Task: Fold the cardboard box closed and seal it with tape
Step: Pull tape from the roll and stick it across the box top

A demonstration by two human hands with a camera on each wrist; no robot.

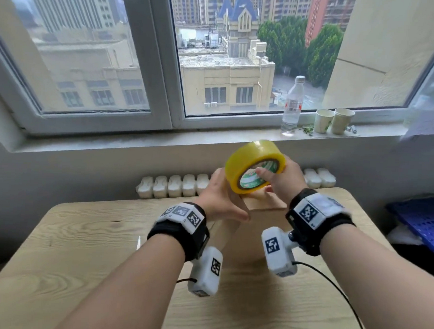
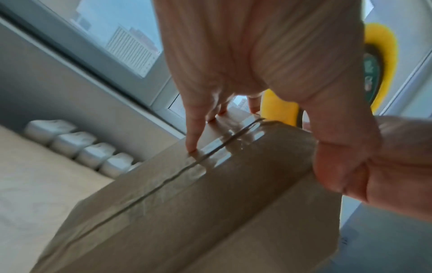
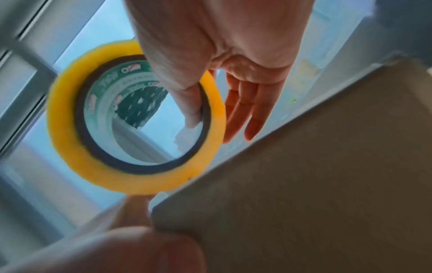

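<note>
Cardboard box upright on surface, seam taped. Left hand fingers spread, steadying top. Right hand pinching tape roll above far edge. Risk: strip wrinkling if slack.

Head camera looks down from above; wrist cameras look up close; all share the box.

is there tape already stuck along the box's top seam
Yes, in the left wrist view a shiny clear tape strip runs over the seam between the closed flaps of the cardboard box.
</note>
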